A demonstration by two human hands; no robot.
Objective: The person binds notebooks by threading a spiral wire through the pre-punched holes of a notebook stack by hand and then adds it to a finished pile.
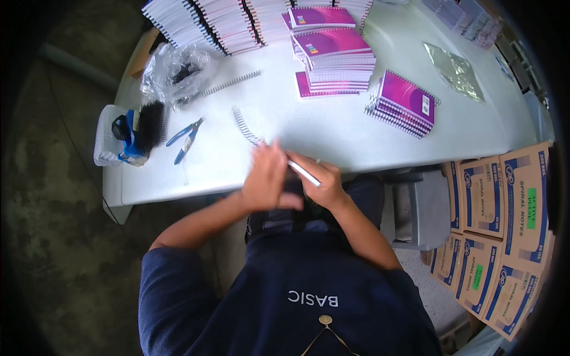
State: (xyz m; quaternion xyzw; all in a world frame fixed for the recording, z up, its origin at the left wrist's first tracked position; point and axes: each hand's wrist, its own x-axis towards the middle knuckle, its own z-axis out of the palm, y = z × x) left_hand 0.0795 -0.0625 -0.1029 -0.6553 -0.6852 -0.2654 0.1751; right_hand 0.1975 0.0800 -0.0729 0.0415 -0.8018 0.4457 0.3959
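Coil (242, 127) slants lengthwise from upper left down toward the left hand (266, 178).

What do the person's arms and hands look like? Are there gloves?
No gloves: the left hand and right hand are bare, though the left one is blurry. The forearms are bare too, with no watch showing. Dark blue sleeves reach down to about the elbows.

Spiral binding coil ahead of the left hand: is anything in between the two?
Nothing visible stands between the left hand and the spiral binding coil; the coil's near end meets the hand's blurred outline, so contact cannot be confirmed. The blue-handled cutters lie off to the left.
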